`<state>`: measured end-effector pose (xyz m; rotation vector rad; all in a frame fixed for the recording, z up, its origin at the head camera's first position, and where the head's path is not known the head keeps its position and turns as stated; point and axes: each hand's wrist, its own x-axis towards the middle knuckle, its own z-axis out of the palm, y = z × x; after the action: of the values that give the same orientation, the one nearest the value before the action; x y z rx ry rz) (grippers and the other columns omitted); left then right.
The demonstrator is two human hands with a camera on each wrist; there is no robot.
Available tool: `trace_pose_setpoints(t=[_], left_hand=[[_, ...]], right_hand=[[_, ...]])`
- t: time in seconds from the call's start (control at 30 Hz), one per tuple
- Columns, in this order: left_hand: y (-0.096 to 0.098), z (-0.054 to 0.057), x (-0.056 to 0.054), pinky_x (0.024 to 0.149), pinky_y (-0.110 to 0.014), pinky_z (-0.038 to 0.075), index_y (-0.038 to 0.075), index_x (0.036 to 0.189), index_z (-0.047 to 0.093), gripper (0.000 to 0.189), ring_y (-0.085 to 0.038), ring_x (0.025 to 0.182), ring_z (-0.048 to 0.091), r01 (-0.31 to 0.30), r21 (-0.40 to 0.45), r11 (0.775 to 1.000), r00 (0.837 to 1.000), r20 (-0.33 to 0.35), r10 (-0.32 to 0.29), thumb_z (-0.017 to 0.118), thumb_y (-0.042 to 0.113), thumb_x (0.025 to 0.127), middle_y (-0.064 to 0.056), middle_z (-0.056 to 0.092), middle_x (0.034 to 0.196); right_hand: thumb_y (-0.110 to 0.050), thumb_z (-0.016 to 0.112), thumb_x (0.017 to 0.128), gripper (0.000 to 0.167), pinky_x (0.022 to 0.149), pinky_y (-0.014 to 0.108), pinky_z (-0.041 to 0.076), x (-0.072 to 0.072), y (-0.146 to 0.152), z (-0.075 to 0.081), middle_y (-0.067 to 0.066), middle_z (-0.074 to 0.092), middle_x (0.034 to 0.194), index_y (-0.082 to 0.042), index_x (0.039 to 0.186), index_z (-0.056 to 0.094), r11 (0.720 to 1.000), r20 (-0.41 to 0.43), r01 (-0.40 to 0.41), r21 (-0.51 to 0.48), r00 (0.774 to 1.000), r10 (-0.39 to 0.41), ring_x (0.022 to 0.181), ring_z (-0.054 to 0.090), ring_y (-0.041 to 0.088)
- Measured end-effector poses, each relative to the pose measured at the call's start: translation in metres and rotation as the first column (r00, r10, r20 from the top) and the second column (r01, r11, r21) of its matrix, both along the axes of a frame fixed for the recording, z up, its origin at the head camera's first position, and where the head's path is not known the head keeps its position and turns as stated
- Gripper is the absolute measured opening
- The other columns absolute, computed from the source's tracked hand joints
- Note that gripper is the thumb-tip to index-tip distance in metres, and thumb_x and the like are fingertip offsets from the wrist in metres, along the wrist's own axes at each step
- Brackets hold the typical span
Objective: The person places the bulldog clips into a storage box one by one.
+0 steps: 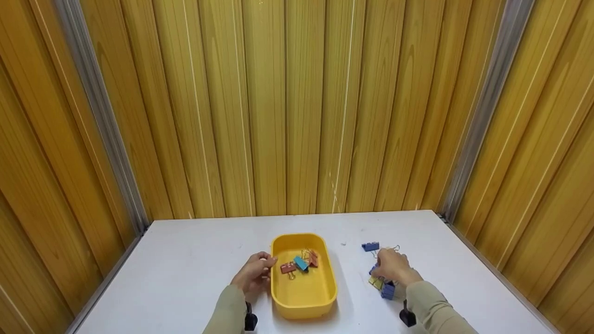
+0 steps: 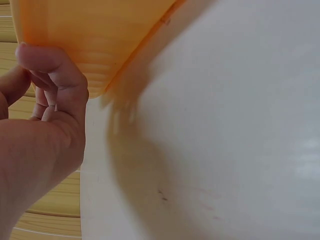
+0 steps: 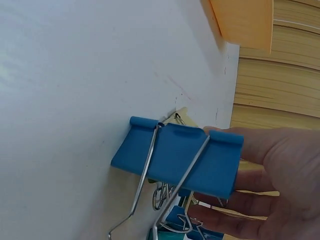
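Observation:
My left hand (image 1: 254,270) is at the left side of a yellow plastic bin (image 1: 304,307), its thumb at the rim and its curled fingers against the outer wall. Inside the bin lie two red binder clips (image 1: 287,267) and a teal binder clip (image 1: 300,263). My right hand (image 1: 394,266) reaches down into a small pile of binder clips on the right, fingers bent among them. A large blue binder clip (image 3: 175,157) hides its fingertips in the right wrist view, so I cannot tell what they hold. A cream-yellow clip (image 3: 186,116) shows beside the thumb.
The white table (image 1: 195,260) carries the bin and the pile. A separate blue clip (image 1: 370,247) lies just beyond the right hand. Wood-patterned panels (image 1: 297,116) stand behind the table and along both sides, with grey metal posts (image 1: 485,106) at the corners.

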<state>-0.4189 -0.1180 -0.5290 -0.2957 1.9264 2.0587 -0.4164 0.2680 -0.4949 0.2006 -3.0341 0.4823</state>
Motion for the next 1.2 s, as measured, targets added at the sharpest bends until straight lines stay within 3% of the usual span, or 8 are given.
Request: trace_pose_setpoints(t=[0.13, 0.33, 0.6, 0.83, 1.0, 1.2], left_hand=[[0.0, -0.001, 0.001, 0.068, -0.026, 0.051, 0.008, 0.116, 0.047, 0.035, -0.024, 0.088, 0.058, 0.001, 0.012, 1.0, 1.0, -0.006, -0.001, 0.066, 0.025, 0.091, -0.014, 0.056, 0.106], [-0.001, -0.002, 0.001, 0.065, -0.025, 0.048, 0.008, 0.111, 0.048, 0.034, -0.021, 0.079, 0.057, 0.011, -0.017, 1.0, 0.999, -0.032, -0.011, 0.068, 0.026, 0.09, -0.011, 0.057, 0.098], [-0.001, -0.002, -0.001, 0.065, -0.024, 0.048, 0.007, 0.114, 0.049, 0.035, -0.022, 0.082, 0.057, 0.002, -0.053, 0.999, 1.0, -0.019, -0.003, 0.067, 0.026, 0.09, -0.014, 0.058, 0.105], [-0.002, -0.002, -0.001, 0.066, -0.025, 0.049, 0.008, 0.109, 0.05, 0.03, -0.022, 0.083, 0.057, 0.013, -0.055, 0.998, 0.999, -0.029, -0.015, 0.066, 0.026, 0.091, -0.014, 0.058, 0.105], [-0.002, -0.002, 0.0, 0.067, -0.025, 0.049, 0.007, 0.109, 0.05, 0.031, -0.023, 0.085, 0.057, 0.016, -0.046, 0.999, 0.999, -0.034, -0.018, 0.066, 0.026, 0.091, -0.015, 0.058, 0.105], [-0.001, 0.0, 0.001, 0.07, -0.025, 0.05, 0.007, 0.113, 0.049, 0.034, -0.025, 0.088, 0.057, 0.009, -0.037, 0.999, 1.0, -0.02, -0.009, 0.067, 0.026, 0.091, -0.013, 0.057, 0.104]], right_hand=[[-0.019, 0.083, 0.072, 0.029, 0.078, 0.05, 0.043, 0.001, 0.0, -0.002, 0.004, 0.061, 0.079, -0.003, 0.089, 0.065, 1.0, 0.02, -0.001, -0.018, 1.0, 0.001, 0.071, 0.054, 0.019], [-0.016, 0.075, 0.081, 0.015, 0.076, 0.046, 0.042, 0.004, 0.0, 0.0, 0.002, 0.061, 0.074, -0.005, 0.084, 0.067, 0.993, 0.045, 0.0, -0.116, 0.999, 0.005, 0.065, 0.054, 0.016], [-0.009, 0.073, 0.082, 0.019, 0.072, 0.041, 0.048, 0.004, 0.001, 0.01, 0.006, 0.061, 0.084, 0.001, 0.096, 0.064, 0.995, 0.102, -0.019, -0.093, 0.994, 0.028, 0.073, 0.055, 0.017], [-0.008, 0.077, 0.077, 0.018, 0.075, 0.042, 0.049, 0.006, -0.002, 0.013, 0.009, 0.063, 0.091, -0.001, 0.092, 0.067, 0.997, 0.078, -0.038, -0.066, 0.996, 0.043, 0.079, 0.054, 0.02], [-0.006, 0.076, 0.077, 0.009, 0.07, 0.039, 0.047, 0.008, -0.007, 0.012, 0.004, 0.061, 0.08, -0.004, 0.083, 0.068, 0.999, 0.071, -0.045, -0.028, 0.996, 0.047, 0.073, 0.053, 0.018], [0.006, 0.066, 0.078, 0.007, 0.059, 0.033, 0.049, 0.011, -0.009, 0.013, 0.005, 0.062, 0.072, 0.0, 0.08, 0.068, 0.991, 0.087, -0.076, -0.112, 0.993, 0.086, 0.064, 0.055, 0.016]])
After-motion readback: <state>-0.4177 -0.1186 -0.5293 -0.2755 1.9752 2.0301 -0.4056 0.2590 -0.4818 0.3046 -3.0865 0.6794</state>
